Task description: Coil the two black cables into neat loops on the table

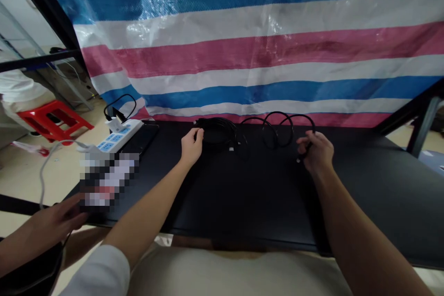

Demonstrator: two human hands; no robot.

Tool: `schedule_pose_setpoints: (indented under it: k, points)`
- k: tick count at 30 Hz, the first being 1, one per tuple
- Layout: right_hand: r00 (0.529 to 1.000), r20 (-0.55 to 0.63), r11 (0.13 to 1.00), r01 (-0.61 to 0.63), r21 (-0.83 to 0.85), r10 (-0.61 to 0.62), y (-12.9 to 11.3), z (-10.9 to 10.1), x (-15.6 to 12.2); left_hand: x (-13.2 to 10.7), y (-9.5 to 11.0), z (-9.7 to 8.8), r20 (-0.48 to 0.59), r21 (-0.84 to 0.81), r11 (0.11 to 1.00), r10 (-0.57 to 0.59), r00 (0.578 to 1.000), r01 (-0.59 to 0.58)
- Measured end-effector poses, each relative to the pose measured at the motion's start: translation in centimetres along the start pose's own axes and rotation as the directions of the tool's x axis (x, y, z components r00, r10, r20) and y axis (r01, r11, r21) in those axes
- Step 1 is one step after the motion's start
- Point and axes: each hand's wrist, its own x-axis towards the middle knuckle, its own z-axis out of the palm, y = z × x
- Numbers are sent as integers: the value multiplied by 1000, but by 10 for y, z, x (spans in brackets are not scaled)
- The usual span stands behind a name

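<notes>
A bundle of coiled black cable lies near the back of the black table, with several small plugs showing around it. At its left edge is my left hand, thumb and fingers pinched on the coil's side; the exact grip is partly hidden. From the bundle a loose length of black cable runs right in wide loops. My right hand is closed around that cable's end, and a small plug pokes out below the fingers.
On the left stand a white power strip with plugged-in adapters and a dark phone. Another person's hand holds a blurred-out device. Behind the table hangs a striped plastic sheet. A red stool stands beyond.
</notes>
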Motion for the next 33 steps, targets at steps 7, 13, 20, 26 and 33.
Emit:
schedule_pose_setpoints:
  k: [7,13,20,26,33]
  points:
    - [970,151,810,241,-535,-189,20,28,-20,5,-4,-3,-156,65,992,-93,983,105]
    - [996,30,726,78,-683,-79,19,48,-16,18,-7,3,-129,9,977,-212,969,215]
    - [987,-153,970,-85,-227,51,23,66,-23,7,-8,-6,-111,-40,994,-109,988,105]
    - [980,95,966,-191,174,176,22,72,-33,4,-17,-5,-69,-15,987,-163,984,162]
    - [978,84,941,-207,268,191,16,64,-26,10,-19,0,-134,-244,943,-264,955,227]
